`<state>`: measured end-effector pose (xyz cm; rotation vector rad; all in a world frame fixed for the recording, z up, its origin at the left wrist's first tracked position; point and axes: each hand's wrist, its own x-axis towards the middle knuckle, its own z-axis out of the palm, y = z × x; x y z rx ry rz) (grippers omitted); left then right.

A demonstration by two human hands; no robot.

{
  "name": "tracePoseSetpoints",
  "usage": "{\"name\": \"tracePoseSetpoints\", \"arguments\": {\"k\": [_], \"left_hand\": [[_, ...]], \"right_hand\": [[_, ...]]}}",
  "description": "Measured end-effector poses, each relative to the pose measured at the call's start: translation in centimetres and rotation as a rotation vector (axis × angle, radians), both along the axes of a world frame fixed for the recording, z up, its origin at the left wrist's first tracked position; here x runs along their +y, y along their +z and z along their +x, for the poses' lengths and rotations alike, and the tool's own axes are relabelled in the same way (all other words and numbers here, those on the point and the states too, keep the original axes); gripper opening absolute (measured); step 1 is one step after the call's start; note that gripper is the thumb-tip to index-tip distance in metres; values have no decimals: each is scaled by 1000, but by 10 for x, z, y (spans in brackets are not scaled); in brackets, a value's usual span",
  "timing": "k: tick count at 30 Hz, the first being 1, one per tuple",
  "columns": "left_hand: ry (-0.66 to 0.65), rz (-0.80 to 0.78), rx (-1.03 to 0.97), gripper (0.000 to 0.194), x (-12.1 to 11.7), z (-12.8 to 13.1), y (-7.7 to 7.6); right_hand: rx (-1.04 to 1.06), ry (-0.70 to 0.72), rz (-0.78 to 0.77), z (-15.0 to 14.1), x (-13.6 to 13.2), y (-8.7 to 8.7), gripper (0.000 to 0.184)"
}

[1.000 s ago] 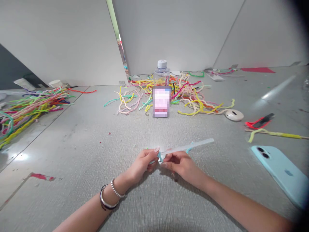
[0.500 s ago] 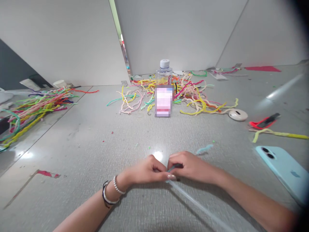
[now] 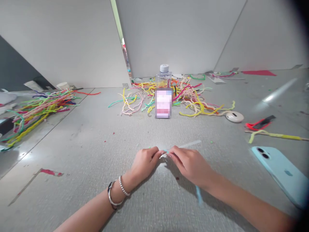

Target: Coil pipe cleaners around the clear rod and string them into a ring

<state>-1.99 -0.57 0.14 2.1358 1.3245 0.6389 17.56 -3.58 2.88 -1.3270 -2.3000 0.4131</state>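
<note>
A light-blue pipe cleaner (image 3: 165,151) spans the small gap between my two hands. My left hand (image 3: 146,162) pinches it between thumb and fingers. Close beside it, my right hand (image 3: 193,162) is closed on the same strand with its fingertips together. Past the right knuckles a pale, blurred length (image 3: 191,144) sticks out, and a fuzzy blue end (image 3: 198,195) hangs below the right wrist. How these pieces join is hidden by the fingers.
Colourful pipe cleaners lie heaped at the left (image 3: 45,109) and around a clear bottle (image 3: 164,77). A phone with a pixelated screen (image 3: 163,103) stands before the bottle. To the right are a white oval case (image 3: 234,116), a red-and-black cutter (image 3: 260,123) and a light-blue phone (image 3: 282,174).
Both hands have shifted slightly up and away from me. The pale length swung from the lower right to the upper right, while the fuzzy blue end swung down below my right wrist.
</note>
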Motion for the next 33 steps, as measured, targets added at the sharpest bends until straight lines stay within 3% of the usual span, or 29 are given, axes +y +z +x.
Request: {"name": "tracePoseSetpoints", "arguments": {"k": [4, 9, 12, 15, 20, 24, 27, 33], "left_hand": [[73, -97, -89, 52, 3, 1, -2], [9, -179, -173, 53, 6, -1, -2], [-30, -214, -203, 53, 7, -2, -3], [-51, -241, -237, 52, 8, -3, -2], [-117, -308, -286, 50, 8, -4, 2], [-140, -351, -307, 50, 9, -4, 4], [-162, -353, -280, 49, 9, -5, 2], [-178, -330, -244, 49, 9, -5, 0]], "right_hand": [[251, 108, 48, 0, 7, -19, 20], [197, 168, 147, 5, 12, -25, 15], [220, 214, 129, 7, 14, -25, 16], [307, 231, -7, 8, 16, -27, 20], [510, 177, -436, 10, 21, -25, 30], [646, 144, -645, 12, 22, -19, 28], [725, 87, -719, 11, 19, -18, 29], [791, -16, -717, 7, 20, -19, 28]]}}
